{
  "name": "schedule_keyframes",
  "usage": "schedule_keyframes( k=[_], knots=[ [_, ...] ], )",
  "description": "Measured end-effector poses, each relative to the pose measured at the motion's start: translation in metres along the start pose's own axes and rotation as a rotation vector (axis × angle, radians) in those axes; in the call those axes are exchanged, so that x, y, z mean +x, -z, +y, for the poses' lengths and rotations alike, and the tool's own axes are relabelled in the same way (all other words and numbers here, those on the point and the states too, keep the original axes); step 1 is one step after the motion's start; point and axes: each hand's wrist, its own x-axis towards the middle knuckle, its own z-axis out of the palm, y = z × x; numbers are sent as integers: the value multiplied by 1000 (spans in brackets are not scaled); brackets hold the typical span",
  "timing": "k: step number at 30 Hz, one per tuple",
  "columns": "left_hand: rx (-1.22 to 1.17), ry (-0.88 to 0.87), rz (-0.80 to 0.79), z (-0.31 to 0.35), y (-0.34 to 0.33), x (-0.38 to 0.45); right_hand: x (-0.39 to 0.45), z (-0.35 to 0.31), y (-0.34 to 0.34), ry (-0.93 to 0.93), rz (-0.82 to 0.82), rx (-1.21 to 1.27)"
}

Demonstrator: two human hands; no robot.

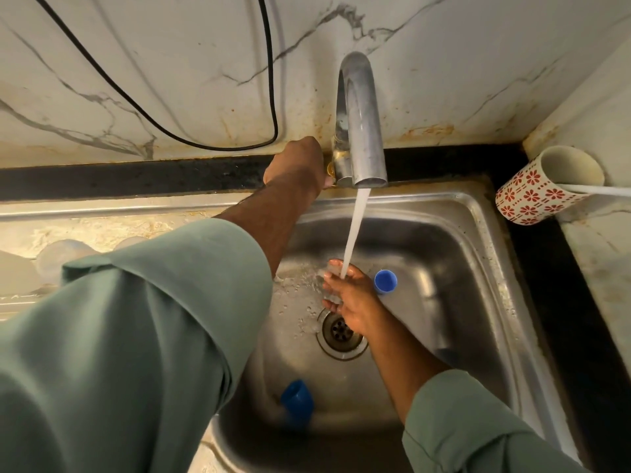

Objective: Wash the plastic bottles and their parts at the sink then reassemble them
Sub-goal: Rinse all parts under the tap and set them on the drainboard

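Water (355, 230) runs from the tap (358, 121) down into the sink (478, 254). The left hand (297, 165) reaches up to the base of the tap, at its left side. Its fingers are curled around something there, maybe the tap handle, but the hand hides it, so I cannot tell for sure. The right hand (351, 298) is low in the sink, right under the water. Its fingers curl around a small clear part (329, 281). The water hits the part and the hand and splashes. The part is see-through and wet, so its shape is hard to make out. A blue cap (385, 281) lies in the sink just to the right of the right hand, close to it but not touching. Its open side faces up. Another blue cap (297, 399) lies near the front of the sink, well apart from the first one. It looks blurry. The drain (341, 331) sits in the middle of the sink, partly under the right wrist. On the counter at the left, some clear bottles (58, 257) show past the green sleeve (143, 336). They are pale and hard to see. At the far right, a white cup (546, 186) with red flowers leans in the corner. A black cord (218, 145) hangs down the marble wall (136, 63) behind the sink.
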Motion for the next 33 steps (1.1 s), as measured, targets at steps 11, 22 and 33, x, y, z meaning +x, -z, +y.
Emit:
schedule_keyframes(
  k=[11,22,33],
  knots=[
    [28,3,3,-1,-2,-1,-5,15,17,520,163,-611],
    [34,18,-8,-2,-1,3,-10,5,18,362,94,-814],
    [-276,130,29,-14,-14,-9,-15,-37,-3,401,153,-1129]
  ],
)
